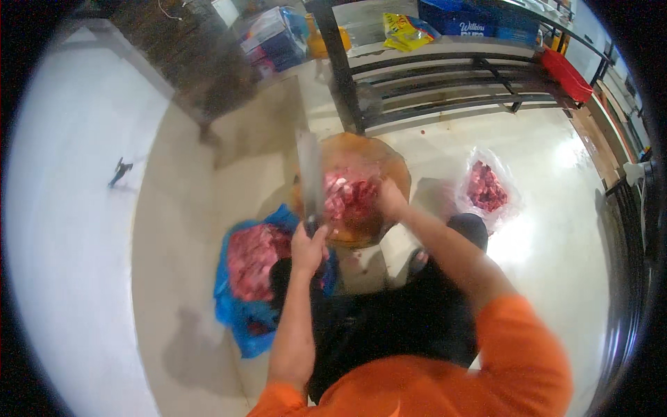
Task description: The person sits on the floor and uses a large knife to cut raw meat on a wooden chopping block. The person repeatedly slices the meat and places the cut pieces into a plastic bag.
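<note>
A cleaver is in my left hand [308, 247], its fingers wrapped round the handle. The broad blade [310, 170] points away from me over the left side of a round wooden chopping block [390, 154] and is smeared by motion. Chopped raw red meat [351, 196] lies heaped on the block. My right hand [393, 200] is at the right edge of that heap, touching it; its fingers are blurred and partly hidden.
Left of my legs, a blue plastic bag [221, 295] lies open with a large mass of pink meat [258, 260]. To the right, a clear plastic bag [511, 201] holds dark red meat pieces [486, 187]. A black metal rack [445, 80] stands beyond the block, with a white wall [76, 208] far left.
</note>
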Demonstrator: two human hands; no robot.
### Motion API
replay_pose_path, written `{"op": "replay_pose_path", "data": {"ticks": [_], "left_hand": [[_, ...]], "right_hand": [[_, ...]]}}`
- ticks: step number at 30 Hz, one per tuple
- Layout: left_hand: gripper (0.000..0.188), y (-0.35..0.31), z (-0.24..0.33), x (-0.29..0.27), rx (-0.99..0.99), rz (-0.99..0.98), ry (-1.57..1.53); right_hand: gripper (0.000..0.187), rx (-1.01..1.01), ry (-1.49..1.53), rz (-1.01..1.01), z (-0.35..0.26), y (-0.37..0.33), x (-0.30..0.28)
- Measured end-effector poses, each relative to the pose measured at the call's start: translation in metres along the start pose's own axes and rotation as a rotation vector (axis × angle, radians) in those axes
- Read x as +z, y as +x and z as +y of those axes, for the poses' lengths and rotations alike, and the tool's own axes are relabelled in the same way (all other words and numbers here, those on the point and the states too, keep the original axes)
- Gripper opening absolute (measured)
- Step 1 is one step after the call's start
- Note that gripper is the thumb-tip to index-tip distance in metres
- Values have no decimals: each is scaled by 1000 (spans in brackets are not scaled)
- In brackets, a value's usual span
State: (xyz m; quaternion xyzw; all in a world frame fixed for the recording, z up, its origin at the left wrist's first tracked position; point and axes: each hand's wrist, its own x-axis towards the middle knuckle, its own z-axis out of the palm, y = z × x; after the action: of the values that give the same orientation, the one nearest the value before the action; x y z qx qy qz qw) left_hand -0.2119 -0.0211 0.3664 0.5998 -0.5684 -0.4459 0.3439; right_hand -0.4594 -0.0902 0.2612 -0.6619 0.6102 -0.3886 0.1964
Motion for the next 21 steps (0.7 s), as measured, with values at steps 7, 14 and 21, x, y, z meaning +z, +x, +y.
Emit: {"op": "replay_pose_path", "data": {"ticks": [7,14,21], "left_hand": [[20,-31,-46,-1,-187,12,-225],[21,-28,-72,18,-148,-36,-159],[20,-40,-55,9,-103,-40,-146]], "right_hand": [[24,200,-110,-127,-24,12,-1],[21,317,575,-21,26,23,-17],[35,349,-162,7,77,40,-136]]}}
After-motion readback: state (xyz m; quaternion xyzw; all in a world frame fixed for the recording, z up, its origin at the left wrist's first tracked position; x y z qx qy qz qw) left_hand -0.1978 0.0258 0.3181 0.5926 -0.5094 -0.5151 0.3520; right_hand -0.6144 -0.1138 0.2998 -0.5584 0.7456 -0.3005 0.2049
